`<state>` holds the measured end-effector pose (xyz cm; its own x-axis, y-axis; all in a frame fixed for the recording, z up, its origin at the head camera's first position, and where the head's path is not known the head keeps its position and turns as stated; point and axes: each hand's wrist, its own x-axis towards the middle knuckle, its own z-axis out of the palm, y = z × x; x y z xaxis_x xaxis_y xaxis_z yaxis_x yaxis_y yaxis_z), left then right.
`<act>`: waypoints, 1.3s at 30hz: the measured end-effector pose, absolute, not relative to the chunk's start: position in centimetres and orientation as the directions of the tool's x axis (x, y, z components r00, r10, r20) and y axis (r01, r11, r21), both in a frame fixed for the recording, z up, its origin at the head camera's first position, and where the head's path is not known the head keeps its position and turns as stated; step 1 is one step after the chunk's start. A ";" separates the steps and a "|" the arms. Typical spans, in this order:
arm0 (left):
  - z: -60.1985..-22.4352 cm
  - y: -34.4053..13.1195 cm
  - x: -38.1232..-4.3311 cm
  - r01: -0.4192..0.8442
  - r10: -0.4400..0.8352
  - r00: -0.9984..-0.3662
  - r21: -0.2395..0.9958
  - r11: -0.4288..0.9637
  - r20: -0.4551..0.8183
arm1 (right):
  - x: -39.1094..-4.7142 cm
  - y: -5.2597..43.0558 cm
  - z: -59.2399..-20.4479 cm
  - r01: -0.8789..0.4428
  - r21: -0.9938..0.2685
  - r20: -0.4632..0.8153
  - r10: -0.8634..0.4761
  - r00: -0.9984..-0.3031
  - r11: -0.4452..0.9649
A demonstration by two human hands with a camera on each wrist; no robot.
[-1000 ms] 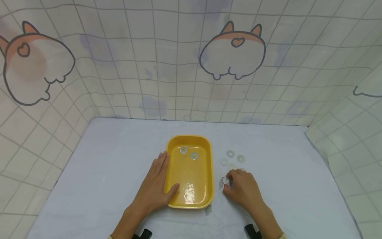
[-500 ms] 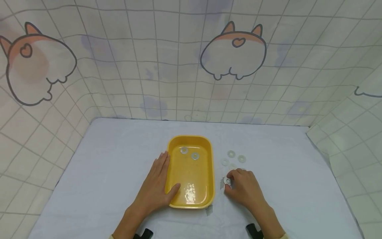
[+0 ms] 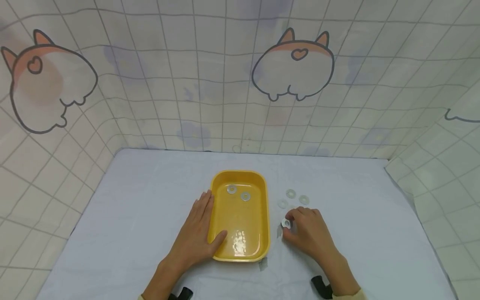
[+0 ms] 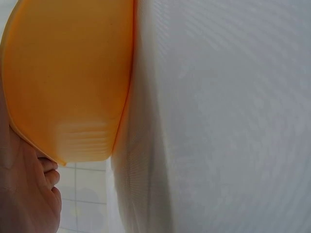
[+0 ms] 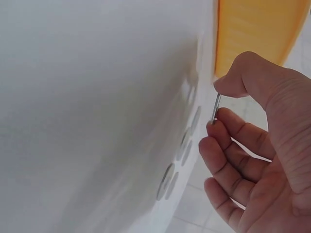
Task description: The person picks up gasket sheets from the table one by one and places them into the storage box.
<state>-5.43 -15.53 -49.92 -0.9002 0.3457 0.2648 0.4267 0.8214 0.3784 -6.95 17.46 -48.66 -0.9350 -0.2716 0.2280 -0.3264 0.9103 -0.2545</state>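
Observation:
My right hand (image 3: 309, 228) pinches a flat metal washer (image 3: 286, 223) between thumb and fingertips, right of the yellow tray. Seen edge-on in the right wrist view, the washer (image 5: 216, 108) is off the cloth. Straight fingers of my left hand (image 3: 196, 230) lie along the left rim of the yellow tray (image 3: 267, 233), and its thumb reaches over the rim. The left wrist view shows this hand (image 4: 29, 187) against the tray's outer side (image 4: 68, 73). Two washers (image 3: 245, 196) lie in the far part of the tray.
Several loose washers (image 3: 291, 193) lie on the white cloth (image 3: 337, 187) beyond my right hand, some partly hidden by it. Grey tape pieces (image 3: 263, 263) are on the cloth by the tray. A tile-patterned curtain (image 3: 210, 83) surrounds the table's back and sides.
My right hand has shifted slightly away from me, with the pinched washer moving along. The left hand and tray keep their places.

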 end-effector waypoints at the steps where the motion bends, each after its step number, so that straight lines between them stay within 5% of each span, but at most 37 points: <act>1: -49.9 -15.5 -5.4 0.425 0.345 -0.901 0.378 0.822 0.263 | -7.0 17.5 -48.6 -0.331 -0.255 0.233 -0.274 -0.933 0.908; 39: -50.0 -15.6 -5.4 0.422 0.342 -0.903 0.387 0.820 0.260 | -9.2 16.9 -46.3 -0.407 -0.293 0.246 -0.343 -0.906 0.865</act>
<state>-5.41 -15.58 -50.01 -0.9030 0.3419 0.2602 0.4219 0.8197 0.3874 -9.23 16.85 -46.34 -0.9065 -0.3433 0.2460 -0.4071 0.8650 -0.2933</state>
